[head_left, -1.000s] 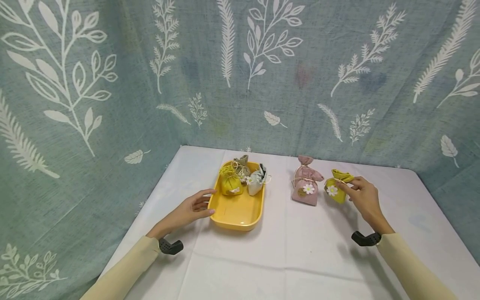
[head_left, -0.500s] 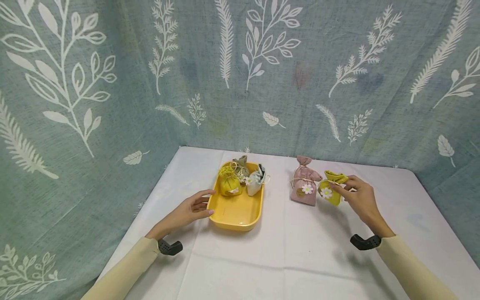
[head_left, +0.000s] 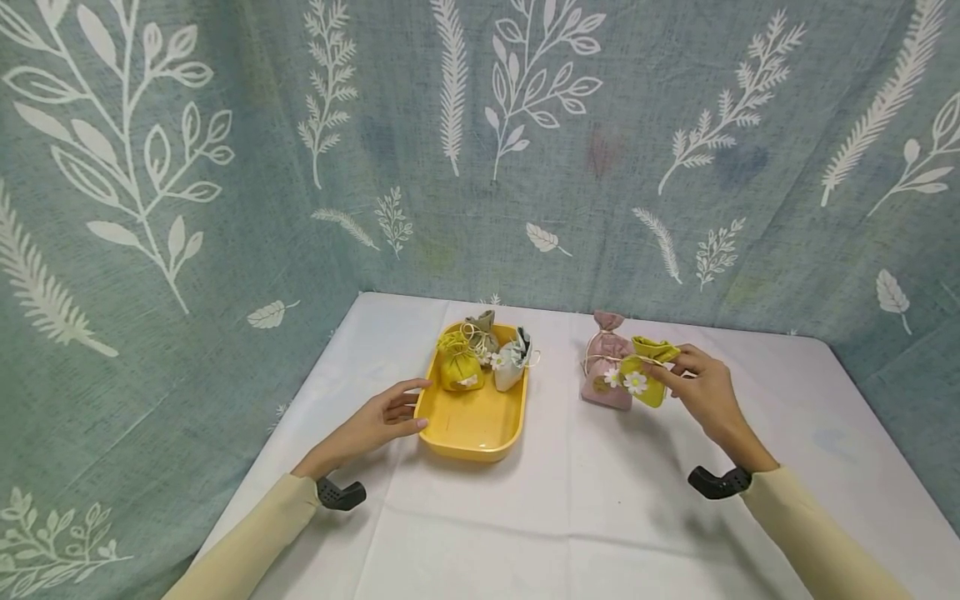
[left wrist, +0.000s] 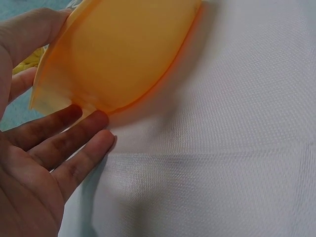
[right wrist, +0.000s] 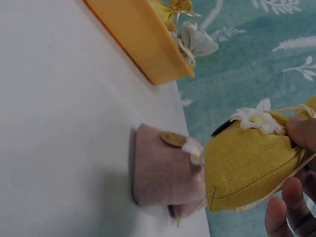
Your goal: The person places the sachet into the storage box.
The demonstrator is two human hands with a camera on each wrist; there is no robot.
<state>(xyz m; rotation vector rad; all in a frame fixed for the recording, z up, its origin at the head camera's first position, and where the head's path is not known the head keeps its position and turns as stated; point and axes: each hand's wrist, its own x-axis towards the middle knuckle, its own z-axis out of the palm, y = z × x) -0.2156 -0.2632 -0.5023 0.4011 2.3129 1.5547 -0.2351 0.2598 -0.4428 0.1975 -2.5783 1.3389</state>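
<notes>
right hand: right hand (head_left: 702, 385) pinches the neck of a yellow-green pouch (head_left: 656, 392) between thumb and fingers; grip looks firm enough, lower fingers loose below in the right wrist view
held pouch: up off the table, tilted, base toward lower left; white flower (head_left: 635, 382) on its front, cord at neck; overlaps the pink pouches (head_left: 604, 395) in the head view — contact with them, cannot tell
pink pouches: seem to be two, one partly behind the other, on the table between tray and right hand; cord ties, round brown tag
left hand: left hand (head_left: 381, 415) spread, fingers nearly straight, thumb and fingertips at the left wall of the yellow tray (head_left: 467, 422); not wrapped round it
tray: flat on the table, well apart from the pink pouches; near half bare
in tray: yellow pouch (head_left: 460, 371) at left, olive-brown pouch (head_left: 484, 330) at the back, whitish pouch (head_left: 512, 367) at right — grouped close at the far end
wrists: black device (head_left: 341, 493) on the left, similar on the right; cream sleeves (head_left: 251, 537)
table: white cloth (head_left: 517, 525), faint creases
backdrop: blue-green curtain (head_left: 420, 275), white leaf prints
</notes>
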